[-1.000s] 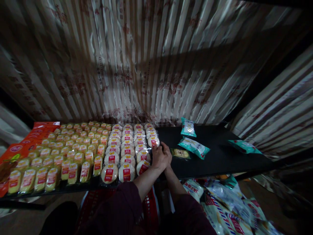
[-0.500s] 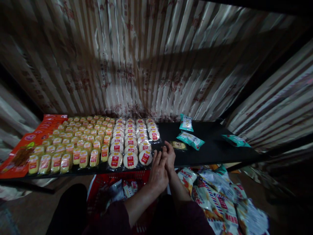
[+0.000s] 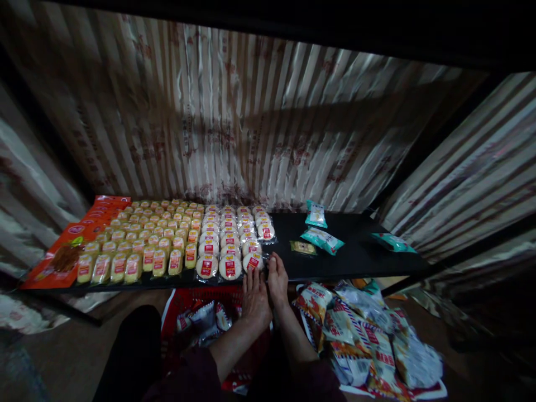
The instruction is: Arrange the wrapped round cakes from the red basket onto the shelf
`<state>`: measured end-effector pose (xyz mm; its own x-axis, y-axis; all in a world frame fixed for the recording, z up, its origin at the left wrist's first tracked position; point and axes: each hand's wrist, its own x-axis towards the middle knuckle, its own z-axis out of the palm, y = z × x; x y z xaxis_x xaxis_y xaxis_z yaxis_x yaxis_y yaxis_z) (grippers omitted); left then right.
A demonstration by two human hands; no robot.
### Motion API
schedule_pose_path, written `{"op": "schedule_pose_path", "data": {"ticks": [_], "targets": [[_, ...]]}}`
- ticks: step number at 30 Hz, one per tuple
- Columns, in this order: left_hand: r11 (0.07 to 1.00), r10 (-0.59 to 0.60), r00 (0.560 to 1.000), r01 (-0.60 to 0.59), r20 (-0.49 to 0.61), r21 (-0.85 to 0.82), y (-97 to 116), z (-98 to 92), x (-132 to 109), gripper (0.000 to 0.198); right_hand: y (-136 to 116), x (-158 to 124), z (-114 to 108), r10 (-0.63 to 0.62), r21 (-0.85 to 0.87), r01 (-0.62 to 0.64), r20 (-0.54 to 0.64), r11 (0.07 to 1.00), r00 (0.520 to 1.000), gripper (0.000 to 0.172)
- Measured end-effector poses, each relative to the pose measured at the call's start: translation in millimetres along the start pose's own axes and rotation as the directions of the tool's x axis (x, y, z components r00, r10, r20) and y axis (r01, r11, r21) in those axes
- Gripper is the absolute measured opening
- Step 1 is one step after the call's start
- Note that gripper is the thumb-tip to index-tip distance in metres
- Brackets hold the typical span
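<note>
My left hand (image 3: 255, 301) lies with its fingers stretched out, their tips touching the near edge of the front round cracker pack (image 3: 253, 261). My right hand (image 3: 278, 281) is just to its right at the shelf's front edge, fingers extended and close together, with nothing seen in it. Clear-wrapped round crackers with red labels (image 3: 229, 267) lie overlapping in several columns, the rightmost column (image 3: 265, 231) being shorter. Left of them stand rows of small yellow wrapped cakes (image 3: 133, 267).
Orange packets (image 3: 69, 251) lie at the shelf's left end. Teal packets (image 3: 322, 240) and a small yellow pack (image 3: 303, 247) lie on the black shelf (image 3: 355, 262) to the right. Below are a red basket (image 3: 172, 306) and a heap of white snack bags (image 3: 352, 329). A striped curtain hangs behind.
My hands were pressed together right of the crackers. They have come apart, the left one moving onto the front cracker pack's edge. The view has shifted slightly.
</note>
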<state>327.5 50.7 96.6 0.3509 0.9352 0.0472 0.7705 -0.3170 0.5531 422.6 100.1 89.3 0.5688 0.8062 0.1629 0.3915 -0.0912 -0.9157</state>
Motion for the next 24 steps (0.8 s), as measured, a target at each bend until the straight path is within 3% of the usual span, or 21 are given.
{"op": "schedule_pose_path", "data": {"ticks": [9, 15, 24], "targets": [[0.993, 0.028, 0.996, -0.018, 0.085, -0.114, 12.3, -24.3, 6.0, 0.074, -13.2, 18.7, 10.3, -0.001, -0.059, 0.008, 0.121, 0.998, 0.993, 0.064], [0.991, 0.090, 0.994, -0.082, 0.065, -0.108, 10.7, -21.6, 12.6, 0.076, -9.4, 25.6, 13.7, 0.017, -0.012, -0.016, 0.174, 1.000, 0.985, 0.062], [0.998, 0.028, 1.000, -0.028, 0.010, -0.054, 6.4, -19.7, 10.0, 0.068, -2.1, 39.5, 16.2, -0.029, 0.032, 0.021, 0.256, 0.999, 0.966, 0.056]]}}
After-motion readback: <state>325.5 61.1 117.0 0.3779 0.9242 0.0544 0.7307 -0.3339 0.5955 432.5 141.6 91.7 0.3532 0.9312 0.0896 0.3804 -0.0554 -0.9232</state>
